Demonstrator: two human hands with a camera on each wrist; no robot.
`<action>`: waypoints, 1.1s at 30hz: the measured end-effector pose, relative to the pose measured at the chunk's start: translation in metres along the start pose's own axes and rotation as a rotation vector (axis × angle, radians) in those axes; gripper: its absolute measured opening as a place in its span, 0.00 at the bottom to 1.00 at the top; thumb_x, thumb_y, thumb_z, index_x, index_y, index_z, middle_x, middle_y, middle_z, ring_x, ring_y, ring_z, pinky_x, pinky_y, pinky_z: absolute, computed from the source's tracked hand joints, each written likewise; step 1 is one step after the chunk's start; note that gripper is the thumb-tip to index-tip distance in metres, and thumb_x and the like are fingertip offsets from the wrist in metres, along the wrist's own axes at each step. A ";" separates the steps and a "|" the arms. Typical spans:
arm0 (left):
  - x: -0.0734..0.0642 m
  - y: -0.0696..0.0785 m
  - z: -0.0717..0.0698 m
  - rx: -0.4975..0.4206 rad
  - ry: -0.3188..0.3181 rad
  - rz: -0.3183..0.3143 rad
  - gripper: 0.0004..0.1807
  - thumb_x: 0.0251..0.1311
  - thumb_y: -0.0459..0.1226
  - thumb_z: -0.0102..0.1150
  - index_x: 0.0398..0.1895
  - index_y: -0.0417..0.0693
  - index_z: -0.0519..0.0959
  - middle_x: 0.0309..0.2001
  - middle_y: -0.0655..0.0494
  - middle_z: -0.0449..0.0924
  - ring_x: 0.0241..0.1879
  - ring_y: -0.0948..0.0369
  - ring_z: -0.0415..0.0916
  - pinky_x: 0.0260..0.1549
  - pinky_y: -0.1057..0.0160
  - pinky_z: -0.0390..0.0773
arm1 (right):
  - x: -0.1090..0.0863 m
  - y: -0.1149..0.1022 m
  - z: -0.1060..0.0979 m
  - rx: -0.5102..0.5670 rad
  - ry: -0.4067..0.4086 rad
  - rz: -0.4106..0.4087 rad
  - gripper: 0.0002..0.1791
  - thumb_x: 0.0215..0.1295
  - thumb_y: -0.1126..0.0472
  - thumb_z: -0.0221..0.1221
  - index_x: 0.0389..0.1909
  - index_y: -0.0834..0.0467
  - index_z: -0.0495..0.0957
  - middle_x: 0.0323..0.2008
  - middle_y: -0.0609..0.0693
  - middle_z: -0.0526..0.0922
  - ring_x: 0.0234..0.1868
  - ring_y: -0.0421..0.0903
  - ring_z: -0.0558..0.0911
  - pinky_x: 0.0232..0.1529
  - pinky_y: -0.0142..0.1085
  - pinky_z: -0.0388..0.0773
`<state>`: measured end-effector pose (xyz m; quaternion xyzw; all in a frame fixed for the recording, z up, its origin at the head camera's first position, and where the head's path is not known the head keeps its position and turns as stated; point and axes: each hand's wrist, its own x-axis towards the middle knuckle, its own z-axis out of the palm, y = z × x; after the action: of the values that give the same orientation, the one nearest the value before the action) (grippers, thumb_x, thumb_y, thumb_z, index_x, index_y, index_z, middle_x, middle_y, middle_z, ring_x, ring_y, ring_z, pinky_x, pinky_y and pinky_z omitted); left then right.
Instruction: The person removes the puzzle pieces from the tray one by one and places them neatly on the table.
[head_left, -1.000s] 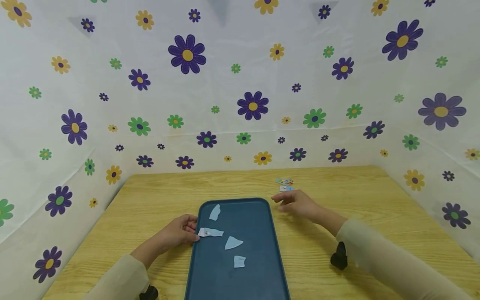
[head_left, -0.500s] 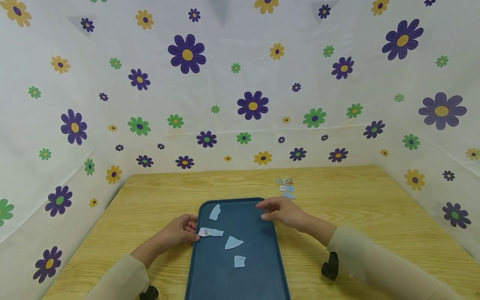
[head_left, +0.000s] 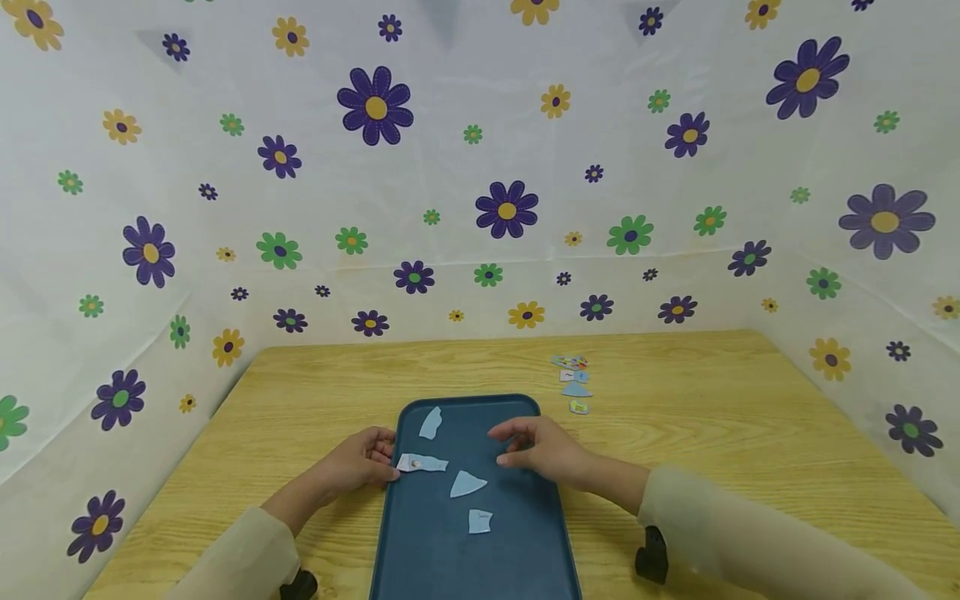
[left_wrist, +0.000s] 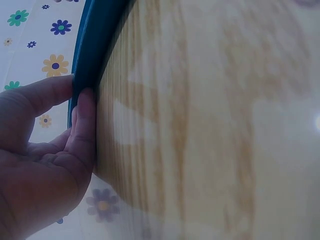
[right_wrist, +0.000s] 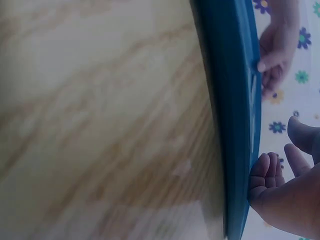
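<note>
My left hand pinches the left rim of a dark blue tray, thumb on the rim and fingers against its outer side, as the left wrist view shows. Irregular light-blue flat pieces, like jigsaw pieces, lie scattered in the tray: a curved one at the top, a long printed one by my left thumb, a fan-shaped one and a squarish one lower down. Over the tray's right side hovers my right hand, thumb and fingers apart, nothing visible between them.
Beyond the tray's far right corner, several pieces form a column on the wooden table: a colourful one, a white-and-blue one, a blue one and a yellow-marked one. Flower-printed cloth walls the table's back and sides.
My right hand has moved left and nearer, from beside the column of pieces to over the tray, uncovering the blue and yellow-marked pieces. My left hand and the tray's pieces stay put.
</note>
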<state>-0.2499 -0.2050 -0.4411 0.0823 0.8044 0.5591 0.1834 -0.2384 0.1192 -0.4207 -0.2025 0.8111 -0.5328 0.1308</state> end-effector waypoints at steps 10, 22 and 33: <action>-0.001 0.000 0.000 0.020 0.010 0.002 0.34 0.52 0.23 0.67 0.62 0.26 0.63 0.41 0.44 0.70 0.37 0.56 0.71 0.34 0.62 0.77 | 0.003 -0.006 0.014 -0.053 -0.069 -0.034 0.20 0.57 0.67 0.68 0.52 0.63 0.80 0.44 0.55 0.81 0.39 0.44 0.77 0.36 0.33 0.75; -0.002 0.004 0.001 0.008 -0.008 0.001 0.34 0.53 0.22 0.65 0.62 0.25 0.61 0.42 0.42 0.70 0.37 0.55 0.71 0.35 0.61 0.79 | 0.011 -0.002 0.027 -0.108 -0.129 -0.034 0.21 0.55 0.69 0.69 0.51 0.60 0.81 0.44 0.49 0.81 0.38 0.44 0.76 0.34 0.33 0.75; -0.004 0.006 0.002 0.029 0.015 -0.012 0.34 0.52 0.22 0.66 0.62 0.25 0.62 0.42 0.43 0.70 0.38 0.55 0.70 0.34 0.61 0.77 | 0.019 0.002 0.034 -0.230 -0.158 -0.061 0.22 0.51 0.67 0.72 0.50 0.59 0.82 0.41 0.44 0.78 0.36 0.42 0.73 0.37 0.34 0.71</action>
<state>-0.2459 -0.2025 -0.4355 0.0756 0.8142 0.5470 0.1795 -0.2411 0.0828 -0.4357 -0.2817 0.8476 -0.4225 0.1539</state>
